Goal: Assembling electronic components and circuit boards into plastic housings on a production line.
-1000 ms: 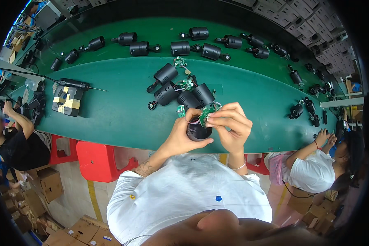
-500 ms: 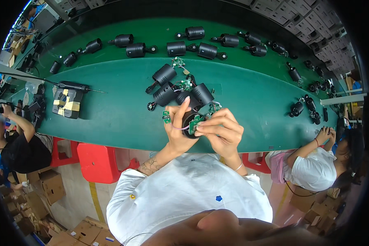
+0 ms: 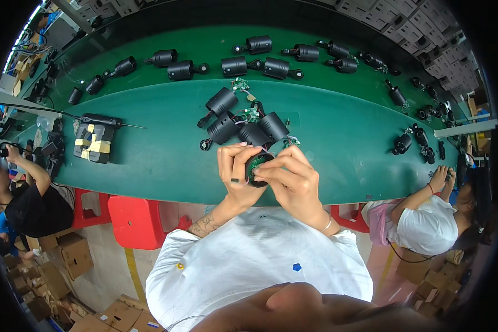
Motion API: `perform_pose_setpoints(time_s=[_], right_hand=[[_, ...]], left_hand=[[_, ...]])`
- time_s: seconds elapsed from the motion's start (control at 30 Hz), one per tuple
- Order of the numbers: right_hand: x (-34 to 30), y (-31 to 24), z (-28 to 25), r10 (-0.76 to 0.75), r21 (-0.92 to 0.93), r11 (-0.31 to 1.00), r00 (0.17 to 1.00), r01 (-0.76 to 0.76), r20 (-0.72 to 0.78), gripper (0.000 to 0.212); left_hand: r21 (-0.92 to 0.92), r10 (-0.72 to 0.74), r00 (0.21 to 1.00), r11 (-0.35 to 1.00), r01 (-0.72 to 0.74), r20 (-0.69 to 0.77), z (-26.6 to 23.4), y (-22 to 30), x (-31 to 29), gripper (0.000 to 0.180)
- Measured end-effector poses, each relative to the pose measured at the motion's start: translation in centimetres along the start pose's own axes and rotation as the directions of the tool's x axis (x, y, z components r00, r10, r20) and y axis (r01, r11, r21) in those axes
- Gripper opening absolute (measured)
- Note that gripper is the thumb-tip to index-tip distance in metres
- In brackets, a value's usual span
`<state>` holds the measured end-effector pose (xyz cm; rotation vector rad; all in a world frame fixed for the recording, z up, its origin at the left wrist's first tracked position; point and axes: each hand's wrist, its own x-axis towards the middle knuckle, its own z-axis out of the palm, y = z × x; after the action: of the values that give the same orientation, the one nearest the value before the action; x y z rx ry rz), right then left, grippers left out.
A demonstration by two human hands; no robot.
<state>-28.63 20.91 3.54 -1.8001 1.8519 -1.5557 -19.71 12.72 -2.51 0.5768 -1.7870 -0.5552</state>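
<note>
Close to the bench's near edge, my left hand (image 3: 237,172) is wrapped round a black cylindrical housing (image 3: 258,184), its open end facing me. The fingers of my right hand (image 3: 294,180) are closed in a pinch on a green circuit board (image 3: 254,162) that sits within the housing's mouth. Part of a small second board (image 3: 235,180) shows at my left fingers; the rest is hidden. Just beyond my hands, several black cylinders (image 3: 223,128) lie in a cluster, with wired green boards (image 3: 250,114) among them.
More black cylinders (image 3: 234,66) lie in rows on the green surface behind. On the left, a black electric screwdriver (image 3: 102,120) rests on a black block with yellow tape (image 3: 92,145). A red stool (image 3: 133,221) stands at the bench. Co-workers sit on both sides.
The circuit board has moved from in front of the housing's mouth into it, with my right fingers following. The small second board has drawn in against my left fingers.
</note>
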Motion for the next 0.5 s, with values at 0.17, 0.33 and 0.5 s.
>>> perform_pose_setpoints(time_s=[0.17, 0.33, 0.5], right_hand=[[0.4, -0.3, 0.5, 0.014, -0.066, 0.998, 0.999, -0.016, -0.036, 0.019], [0.8, -0.2, 0.2, -0.003, -0.094, 0.996, 1.0, 0.001, -0.027, 0.019], [1.4, 0.5, -1.2, 0.015, -0.064, 0.998, 0.991, -0.007, 0.131, 0.018]], left_hand=[[0.01, -0.046, 0.999, 0.999, 0.046, 0.021, -0.3, 0.2, 0.3, 0.041], [0.002, -0.06, 0.997, 0.998, 0.06, 0.043, -0.4, 0.3, 0.8, 0.042], [0.001, -0.052, 0.992, 0.999, 0.052, 0.118, -0.2, 0.2, 0.7, 0.042]])
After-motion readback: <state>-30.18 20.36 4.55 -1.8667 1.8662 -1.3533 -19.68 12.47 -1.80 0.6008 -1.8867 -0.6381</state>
